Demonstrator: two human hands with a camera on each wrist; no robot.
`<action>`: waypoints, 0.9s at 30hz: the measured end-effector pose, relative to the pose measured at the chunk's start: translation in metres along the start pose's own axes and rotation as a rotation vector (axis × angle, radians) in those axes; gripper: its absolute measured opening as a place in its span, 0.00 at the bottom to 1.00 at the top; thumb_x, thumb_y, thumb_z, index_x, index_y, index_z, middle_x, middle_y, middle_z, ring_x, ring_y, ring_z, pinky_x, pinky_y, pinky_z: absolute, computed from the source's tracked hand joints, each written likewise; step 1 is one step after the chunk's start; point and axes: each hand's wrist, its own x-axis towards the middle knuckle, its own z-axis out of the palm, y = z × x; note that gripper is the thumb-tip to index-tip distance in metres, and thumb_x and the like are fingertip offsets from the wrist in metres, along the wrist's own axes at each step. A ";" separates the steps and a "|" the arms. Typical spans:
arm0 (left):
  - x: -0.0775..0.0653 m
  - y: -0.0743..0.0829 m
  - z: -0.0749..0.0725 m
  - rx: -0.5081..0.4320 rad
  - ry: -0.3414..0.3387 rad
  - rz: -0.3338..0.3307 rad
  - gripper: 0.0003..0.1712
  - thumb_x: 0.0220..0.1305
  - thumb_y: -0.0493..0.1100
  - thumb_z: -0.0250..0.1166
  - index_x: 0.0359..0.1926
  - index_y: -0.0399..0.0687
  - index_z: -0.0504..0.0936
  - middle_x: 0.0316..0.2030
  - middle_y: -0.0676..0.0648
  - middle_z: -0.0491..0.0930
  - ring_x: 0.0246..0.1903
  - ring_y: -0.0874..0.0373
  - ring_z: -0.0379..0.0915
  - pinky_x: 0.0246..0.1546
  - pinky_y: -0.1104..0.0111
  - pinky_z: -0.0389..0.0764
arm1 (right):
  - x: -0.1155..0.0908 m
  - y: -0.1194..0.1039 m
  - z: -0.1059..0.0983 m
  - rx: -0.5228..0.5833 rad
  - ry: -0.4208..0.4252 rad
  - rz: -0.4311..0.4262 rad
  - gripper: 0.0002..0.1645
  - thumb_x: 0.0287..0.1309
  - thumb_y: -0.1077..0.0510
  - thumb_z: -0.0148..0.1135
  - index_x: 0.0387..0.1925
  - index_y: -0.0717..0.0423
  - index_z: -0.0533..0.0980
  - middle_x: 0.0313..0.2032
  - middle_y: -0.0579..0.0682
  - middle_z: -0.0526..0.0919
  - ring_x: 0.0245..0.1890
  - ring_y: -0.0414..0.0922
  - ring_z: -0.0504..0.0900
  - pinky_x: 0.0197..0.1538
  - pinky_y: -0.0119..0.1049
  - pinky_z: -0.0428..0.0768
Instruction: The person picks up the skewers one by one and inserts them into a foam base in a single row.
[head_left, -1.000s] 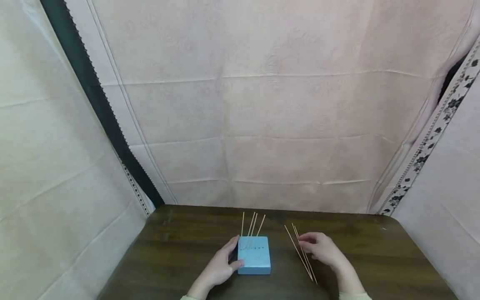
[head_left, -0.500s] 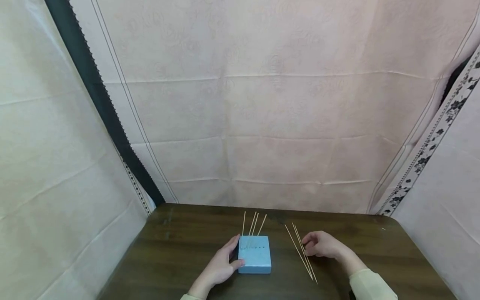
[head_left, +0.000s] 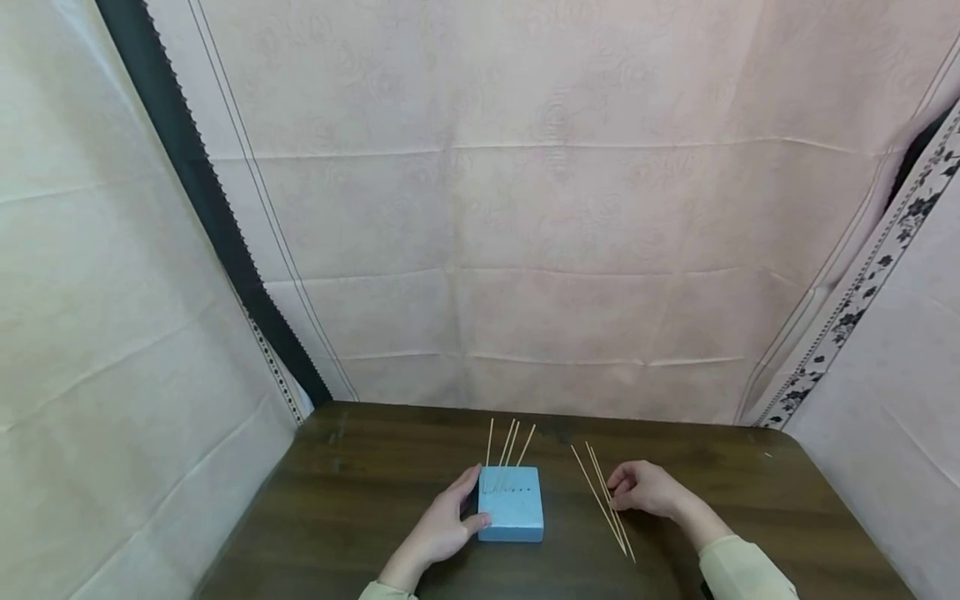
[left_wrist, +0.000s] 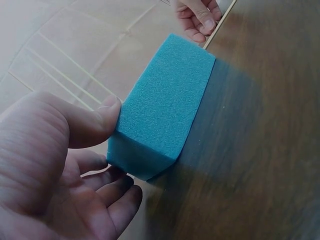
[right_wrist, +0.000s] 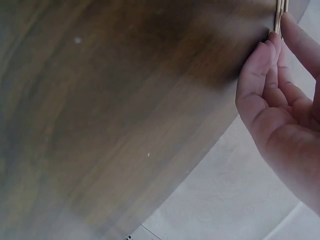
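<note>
A light blue foam block [head_left: 517,518] rests on the table, with several thin bamboo skewers [head_left: 490,442] standing in the far part of its top, which has a row of small holes. My left hand [head_left: 442,529] grips the block's left side, thumb at the near end and fingers along the side. To the right, a few loose skewers [head_left: 598,500] lie nearly side by side on the table. At these, my right hand [head_left: 648,490] has its thumb and fingertips; in the right wrist view the skewers [right_wrist: 279,17] pass between thumb and index finger.
The dark wooden table [head_left: 375,467] ends at a pale cloth backdrop [head_left: 562,250]. Cloth side panels hang at the left [head_left: 150,375] and right [head_left: 885,400].
My right hand has drawn slightly right from the loose skewers, its sleeve coming further into view, and its fingertips now sit against the rightmost ones. The left hand keeps its hold on the block.
</note>
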 end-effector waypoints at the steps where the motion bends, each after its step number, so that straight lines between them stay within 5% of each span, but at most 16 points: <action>1: 0.000 0.000 0.000 0.001 0.001 0.000 0.47 0.73 0.45 0.71 0.84 0.38 0.57 0.82 0.34 0.55 0.81 0.35 0.51 0.77 0.36 0.56 | 0.000 0.000 0.000 0.001 0.004 -0.001 0.14 0.58 0.68 0.77 0.43 0.67 0.80 0.31 0.50 0.82 0.32 0.47 0.81 0.38 0.40 0.81; 27: 0.000 -0.001 0.000 -0.020 -0.003 -0.005 0.47 0.73 0.45 0.71 0.84 0.40 0.57 0.83 0.35 0.54 0.81 0.36 0.50 0.77 0.37 0.55 | -0.021 0.006 -0.004 -0.059 0.111 0.141 0.08 0.53 0.67 0.77 0.34 0.63 0.84 0.29 0.48 0.84 0.30 0.46 0.86 0.34 0.42 0.89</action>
